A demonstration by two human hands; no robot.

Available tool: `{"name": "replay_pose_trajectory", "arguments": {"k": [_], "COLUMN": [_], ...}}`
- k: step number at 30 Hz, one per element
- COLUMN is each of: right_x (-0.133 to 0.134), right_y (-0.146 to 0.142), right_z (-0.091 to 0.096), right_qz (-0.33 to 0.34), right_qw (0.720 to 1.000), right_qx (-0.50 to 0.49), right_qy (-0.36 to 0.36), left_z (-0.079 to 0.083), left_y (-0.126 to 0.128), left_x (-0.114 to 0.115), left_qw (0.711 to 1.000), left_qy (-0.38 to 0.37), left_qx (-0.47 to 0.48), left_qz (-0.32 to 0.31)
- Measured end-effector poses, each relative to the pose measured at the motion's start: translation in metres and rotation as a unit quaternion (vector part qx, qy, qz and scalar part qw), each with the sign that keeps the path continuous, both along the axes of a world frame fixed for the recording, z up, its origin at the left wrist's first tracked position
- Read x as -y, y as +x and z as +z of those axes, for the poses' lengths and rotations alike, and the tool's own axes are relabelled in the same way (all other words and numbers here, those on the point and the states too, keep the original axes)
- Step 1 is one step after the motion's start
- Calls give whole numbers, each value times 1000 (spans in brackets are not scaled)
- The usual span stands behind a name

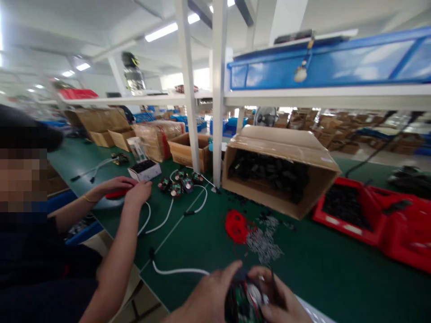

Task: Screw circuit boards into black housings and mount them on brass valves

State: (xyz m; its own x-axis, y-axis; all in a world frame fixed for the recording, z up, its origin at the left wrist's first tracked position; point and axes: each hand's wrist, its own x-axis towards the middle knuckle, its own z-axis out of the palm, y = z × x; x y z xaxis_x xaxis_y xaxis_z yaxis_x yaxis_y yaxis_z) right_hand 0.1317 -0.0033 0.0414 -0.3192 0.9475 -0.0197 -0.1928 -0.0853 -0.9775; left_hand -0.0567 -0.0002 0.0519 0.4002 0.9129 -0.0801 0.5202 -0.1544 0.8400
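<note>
At the bottom edge, my left hand is closed around the left side of a black housing with a green circuit board and thin wires. My right hand grips the same wired housing from the right, fingers bent over its edge. Something thin and dark stands by the right fingers; I cannot make out what it is. A white cable runs left from behind my left hand to a black plug. Beyond my hands lie a red coil of thin wire and a heap of small grey pieces.
A co-worker's hands hold a red item at the left. Several wired circuit-board units lie mid-table. An open cardboard box holds black parts. Red bins stand right. A white post supports the overhead shelf.
</note>
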Motion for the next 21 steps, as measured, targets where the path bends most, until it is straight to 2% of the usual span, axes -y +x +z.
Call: {"name": "replay_pose_trajectory", "arguments": {"k": [2, 5, 7, 10, 13, 16, 17, 18, 19, 21], "right_x": [-3, -6, -4, -1, -2, 1, 6, 13, 22, 43], "right_y": [7, 10, 6, -2, -4, 12, 22, 32, 43, 62], "right_z": [0, -6, -12, -21, -26, -25, -23, -22, -21, -23], "right_qz": [6, -51, -88, -123, -154, -162, -169, -182, -201, -230], "right_qw": [996, 991, 982, 970, 974, 981, 971, 950, 915, 819], "right_qx": [-34, -47, -67, -90, -59, 87, 165, 253, 346, 519], "right_qy": [-81, -117, -152, -188, -158, -64, -23, 18, 50, 77], "left_z": [-19, -41, -49, -52, -53, -55, -57, -59, -62, -66], "left_y": [14, 23, 25, 29, 35, 38, 38, 37, 36, 33], "left_x": [5, 9, 11, 15, 13, 7, 5, 3, 2, -1], "left_qw": [999, 993, 990, 983, 971, 971, 977, 985, 989, 984], "left_qy": [14, 56, 69, 117, 183, 190, 171, 142, 105, 25], "left_qx": [-29, -63, -79, -95, -111, -104, -77, -32, 25, 143], "left_qz": [32, 82, 89, 101, 110, 102, 98, 96, 96, 108]}}
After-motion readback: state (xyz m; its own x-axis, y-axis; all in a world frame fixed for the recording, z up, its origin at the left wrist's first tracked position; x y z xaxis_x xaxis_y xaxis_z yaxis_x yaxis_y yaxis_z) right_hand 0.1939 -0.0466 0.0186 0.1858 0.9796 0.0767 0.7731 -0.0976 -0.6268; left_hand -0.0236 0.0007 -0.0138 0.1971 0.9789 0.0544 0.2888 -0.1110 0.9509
